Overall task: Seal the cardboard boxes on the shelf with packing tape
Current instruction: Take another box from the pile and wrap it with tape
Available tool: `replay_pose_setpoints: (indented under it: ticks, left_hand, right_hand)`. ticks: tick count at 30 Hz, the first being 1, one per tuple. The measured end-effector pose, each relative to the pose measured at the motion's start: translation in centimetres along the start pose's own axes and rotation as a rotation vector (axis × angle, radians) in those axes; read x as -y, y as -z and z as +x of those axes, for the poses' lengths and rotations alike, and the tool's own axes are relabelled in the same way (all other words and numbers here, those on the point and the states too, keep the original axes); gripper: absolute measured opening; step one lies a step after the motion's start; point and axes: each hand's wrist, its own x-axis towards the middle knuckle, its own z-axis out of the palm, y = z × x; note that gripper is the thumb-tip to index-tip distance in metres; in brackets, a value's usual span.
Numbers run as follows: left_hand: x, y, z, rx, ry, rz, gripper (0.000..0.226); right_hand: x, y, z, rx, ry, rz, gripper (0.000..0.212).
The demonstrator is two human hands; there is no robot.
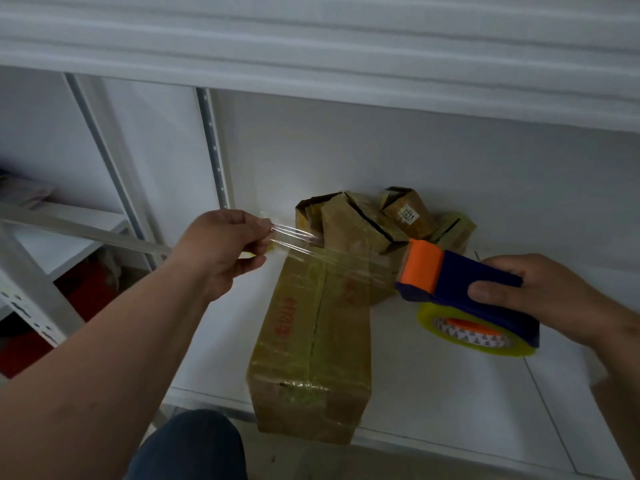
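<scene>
Pinching the free end of a clear tape strip [332, 252], my left hand [221, 247] holds it stretched above the far end of the long brown cardboard box [311, 344], which is glossy with old tape, printed in blurred red, and runs from the shelf's [450, 393] front edge toward its back. Behind it sit smaller boxes [391, 216], partly hidden. My right hand [540, 296] grips the blue-and-orange tape dispenser [460, 289], its yellowish roll partly covered.
</scene>
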Motion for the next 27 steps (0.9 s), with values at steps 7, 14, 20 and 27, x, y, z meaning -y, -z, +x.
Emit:
replay_pose_setpoints:
  ticks: [7,14,20,27]
  left_hand:
    - [1.7,1.4,3.8,-0.067,0.034,0.036,0.009]
    - [3.7,0.9,6.2,-0.086,0.125,0.046,0.011]
    - [5.3,0.1,7.1,-0.112,0.238,0.004,0.011]
    - [8.7,-1.4,7.0,-0.107,0.387,0.070,0.013]
  right_hand:
    - [-0.9,0.9,2.7,0.060,-0.097,-0.045,0.061]
    - [-1.7,0.5,6.9,0.063,-0.177,-0.212,0.042]
    - [-2.2,0.3,9.4,0.130,-0.209,-0.267,0.068]
    - [-4.2,-2.6,11.2,0.239,-0.334,-0.222,0.068]
